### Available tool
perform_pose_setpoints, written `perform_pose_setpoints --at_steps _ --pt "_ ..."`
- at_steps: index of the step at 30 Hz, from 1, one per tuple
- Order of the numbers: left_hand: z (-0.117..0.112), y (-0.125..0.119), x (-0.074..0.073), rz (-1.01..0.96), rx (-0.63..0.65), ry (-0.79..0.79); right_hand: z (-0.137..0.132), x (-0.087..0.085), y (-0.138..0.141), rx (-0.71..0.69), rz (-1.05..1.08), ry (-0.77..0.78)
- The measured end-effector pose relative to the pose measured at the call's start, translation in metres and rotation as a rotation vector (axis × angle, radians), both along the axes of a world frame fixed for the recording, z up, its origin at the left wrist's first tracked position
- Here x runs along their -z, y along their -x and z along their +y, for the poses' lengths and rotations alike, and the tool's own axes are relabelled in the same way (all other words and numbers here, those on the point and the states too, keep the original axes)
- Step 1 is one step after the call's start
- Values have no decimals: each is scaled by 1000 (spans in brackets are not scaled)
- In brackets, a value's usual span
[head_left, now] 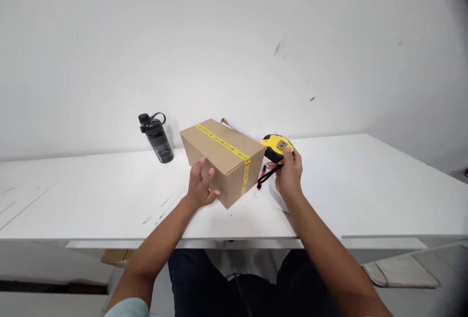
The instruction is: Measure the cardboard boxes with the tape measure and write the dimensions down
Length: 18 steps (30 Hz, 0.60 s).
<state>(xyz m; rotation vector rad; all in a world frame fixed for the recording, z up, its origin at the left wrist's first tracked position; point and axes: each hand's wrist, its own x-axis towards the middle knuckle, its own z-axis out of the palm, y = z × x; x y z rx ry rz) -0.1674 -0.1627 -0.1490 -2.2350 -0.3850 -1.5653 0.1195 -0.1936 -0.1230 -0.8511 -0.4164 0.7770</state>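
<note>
A brown cardboard box (219,153) sits on the white table (365,185), turned at an angle. A yellow measuring tape blade (228,148) runs across its top and down its near right side. My left hand (200,188) presses flat against the box's near left face, fingers spread. My right hand (288,175) grips the yellow and black tape measure case (277,147) just right of the box. A black wrist strap (268,174) hangs from the case.
A dark water bottle (158,137) stands upright at the back, left of the box. A red and black marker (261,176) lies on the table beside my right hand. A white wall rises behind the table.
</note>
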Motion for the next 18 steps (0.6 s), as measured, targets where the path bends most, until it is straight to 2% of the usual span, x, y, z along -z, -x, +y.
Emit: perform_pose_setpoints --at_steps 2,6,8,12,18 --pt "6 3 3 -187 -37 202 -1 2 4 12 -58 -22" --pt "21 12 -1 -712 -105 894 -4 8 11 -26 -145 -46" --pt "29 14 -4 -848 -95 1102 -6 10 13 -33 -172 -58" --pt "43 14 -1 -920 -83 1290 -8 11 17 -37 -204 -72" --pt "57 21 0 -937 -56 1363 -11 13 23 -37 -326 -80"
